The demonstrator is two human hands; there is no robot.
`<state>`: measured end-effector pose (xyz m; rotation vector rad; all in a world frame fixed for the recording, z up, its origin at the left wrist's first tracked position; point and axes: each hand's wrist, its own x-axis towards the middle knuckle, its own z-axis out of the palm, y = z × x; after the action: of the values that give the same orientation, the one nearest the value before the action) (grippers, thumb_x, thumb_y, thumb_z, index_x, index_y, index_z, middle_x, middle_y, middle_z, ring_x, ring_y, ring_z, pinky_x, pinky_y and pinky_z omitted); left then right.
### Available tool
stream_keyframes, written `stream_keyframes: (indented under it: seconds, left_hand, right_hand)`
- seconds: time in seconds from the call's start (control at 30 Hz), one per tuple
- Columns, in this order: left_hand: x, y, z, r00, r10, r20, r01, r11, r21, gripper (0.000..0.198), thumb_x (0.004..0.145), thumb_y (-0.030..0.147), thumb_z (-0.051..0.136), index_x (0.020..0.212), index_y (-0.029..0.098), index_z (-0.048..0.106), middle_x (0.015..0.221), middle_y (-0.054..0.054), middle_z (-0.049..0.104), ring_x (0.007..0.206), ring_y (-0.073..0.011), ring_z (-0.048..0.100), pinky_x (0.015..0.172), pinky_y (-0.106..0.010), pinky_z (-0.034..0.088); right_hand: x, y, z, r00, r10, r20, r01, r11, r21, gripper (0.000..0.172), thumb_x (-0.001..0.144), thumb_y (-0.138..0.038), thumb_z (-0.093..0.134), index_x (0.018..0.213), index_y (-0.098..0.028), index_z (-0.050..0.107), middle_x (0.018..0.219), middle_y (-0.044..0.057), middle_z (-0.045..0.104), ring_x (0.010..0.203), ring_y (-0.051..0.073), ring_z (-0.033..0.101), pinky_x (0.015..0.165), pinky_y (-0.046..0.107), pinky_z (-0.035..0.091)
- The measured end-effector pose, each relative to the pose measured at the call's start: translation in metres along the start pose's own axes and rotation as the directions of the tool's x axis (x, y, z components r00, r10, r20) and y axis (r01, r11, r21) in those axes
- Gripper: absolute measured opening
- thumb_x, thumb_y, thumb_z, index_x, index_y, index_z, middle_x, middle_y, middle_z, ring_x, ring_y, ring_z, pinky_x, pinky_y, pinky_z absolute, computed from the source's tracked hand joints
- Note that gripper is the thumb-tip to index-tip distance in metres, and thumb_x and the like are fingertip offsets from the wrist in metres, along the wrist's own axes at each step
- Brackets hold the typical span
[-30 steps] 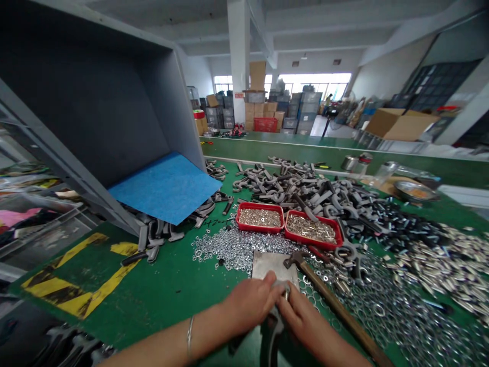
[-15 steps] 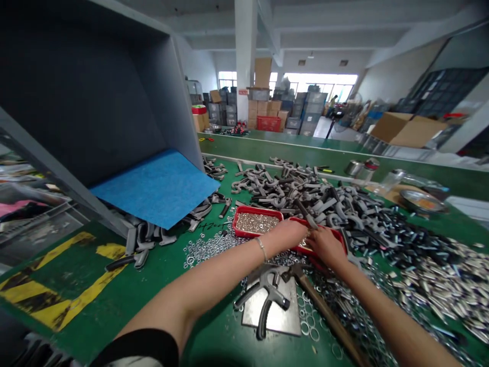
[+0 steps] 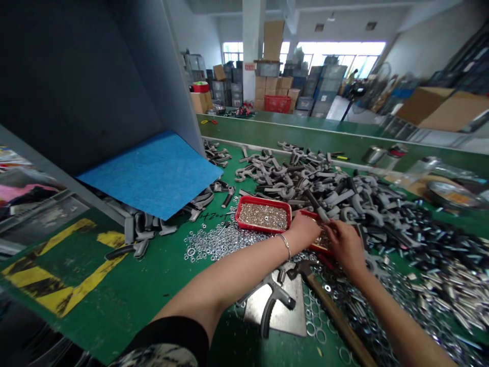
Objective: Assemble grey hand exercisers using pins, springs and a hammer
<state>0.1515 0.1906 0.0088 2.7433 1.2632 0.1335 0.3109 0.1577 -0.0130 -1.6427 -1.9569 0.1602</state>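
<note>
Far left of your left hand (image 3: 305, 230), a blue sheet (image 3: 153, 173) juts from a tilted grey bin (image 3: 153, 66). Loose nuts (image 3: 214, 242) lie nearer, and a red tray (image 3: 260, 228) of small metal bits stands just beside that hand. Below your left wrist, a handle frame (image 3: 277, 293) rests on a metal plate (image 3: 294, 321).

Your left hand dips into a second red tray (image 3: 320, 248); its fingertips are hidden, so whether they pinch anything cannot be told. A hammer (image 3: 332, 304) lies below both hands. Your right hand (image 3: 347, 250) curls over the same tray, fingers drawn close, any piece between them too small to make out.

A hasty lift could scatter bits among the rings (image 3: 321, 335) below your right hand, where they would be hard to find. A dropped left forearm (image 3: 229, 278) might shove the frame off its plate.
</note>
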Motion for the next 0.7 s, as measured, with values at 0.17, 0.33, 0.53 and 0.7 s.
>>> stream_keyframes:
  seconds: [0.17,0.33,0.53,0.7]
  left_hand:
    - [-0.009,-0.003,0.001,0.996,-0.062,-0.064,0.058,0.996,-0.06,0.022,0.089,0.005,0.051,0.091,0.005,0.072,0.097,-0.022,0.072,0.097,-0.0334,0.066,0.085,-0.048,0.045]
    - [-0.018,-0.004,-0.001,0.98,-0.149,-0.132,0.121,0.972,-0.2,0.02,0.089,0.005,0.05,0.09,0.004,0.07,0.095,-0.023,0.072,0.098,-0.0316,0.067,0.088,-0.047,0.044]
    - [-0.036,-0.012,-0.017,0.934,-0.282,-0.218,0.13,0.839,-0.528,0.012,0.087,0.017,0.057,0.086,0.011,0.066,0.092,-0.012,0.072,0.091,-0.0224,0.067,0.083,-0.033,0.05]
    - [-0.11,-0.024,-0.01,0.877,-0.414,-0.243,0.08,0.625,-0.776,0.013,0.092,0.023,0.051,0.097,0.014,0.059,0.089,-0.005,0.071,0.082,-0.0151,0.068,0.076,-0.026,0.052]
  right_hand:
    - [-0.005,0.007,-0.025,0.986,0.166,-0.007,-0.164,0.977,0.135,0.029,0.087,-0.046,0.048,0.089,-0.02,0.06,0.077,0.008,0.069,0.065,0.023,0.063,0.064,0.035,0.047]
    - [-0.047,-0.031,-0.033,0.983,0.09,0.158,-0.132,0.951,0.281,0.034,0.09,-0.05,0.046,0.086,-0.019,0.059,0.069,0.004,0.068,0.059,0.02,0.064,0.058,0.031,0.049]
    - [-0.094,-0.09,0.001,0.96,-0.117,0.253,0.024,0.939,0.343,0.026,0.092,-0.043,0.053,0.083,-0.021,0.063,0.084,0.005,0.068,0.084,0.023,0.062,0.08,0.036,0.049]
    - [-0.093,-0.09,0.02,0.959,-0.151,0.238,0.078,0.953,0.292,0.024,0.094,-0.038,0.05,0.081,-0.021,0.061,0.086,0.006,0.065,0.087,0.025,0.056,0.082,0.04,0.045]
